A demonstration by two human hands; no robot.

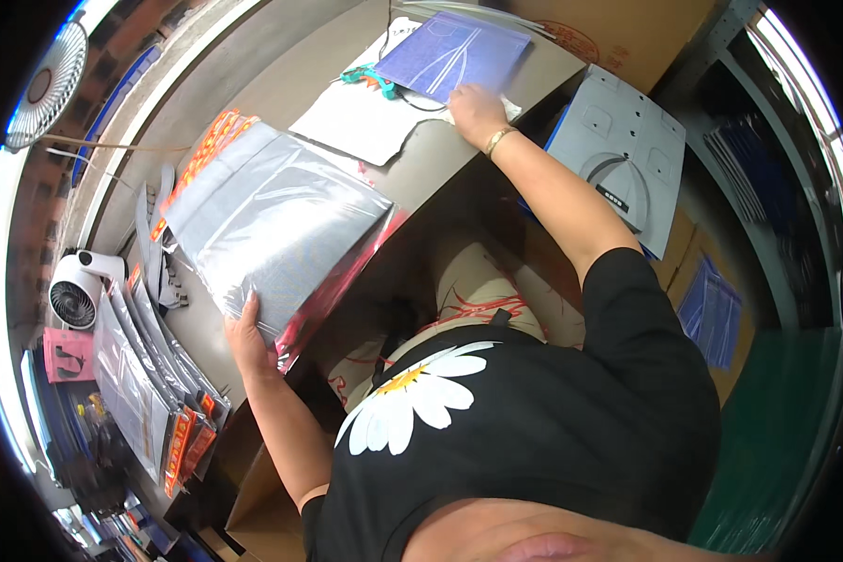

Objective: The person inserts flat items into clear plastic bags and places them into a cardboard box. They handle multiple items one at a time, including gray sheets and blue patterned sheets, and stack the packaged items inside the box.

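My left hand (250, 339) is closed on the near corner of a grey flat packet (276, 220) in shiny clear plastic, thumb on top and fingers underneath. More packets with orange-red printed strips (217, 140) and pinkish-red edges lie beneath it on the table. My right hand (479, 116), with a bracelet at the wrist, is reached out to the near edge of a blue flat packet (454, 54) with pale lines on it. Its fingers are bent at that edge, slightly blurred. Under the blue packet lie white sheets (361, 122) and a teal-and-orange tool (370, 81), partly covered.
Several grey packets (150, 375) stand fanned out at the left, near a white fan (84, 288) and a pink item (68, 354). Another fan (47, 84) is at the upper left. A grey panel (618, 150) and cardboard box (618, 37) stand at the right, by metal shelving.
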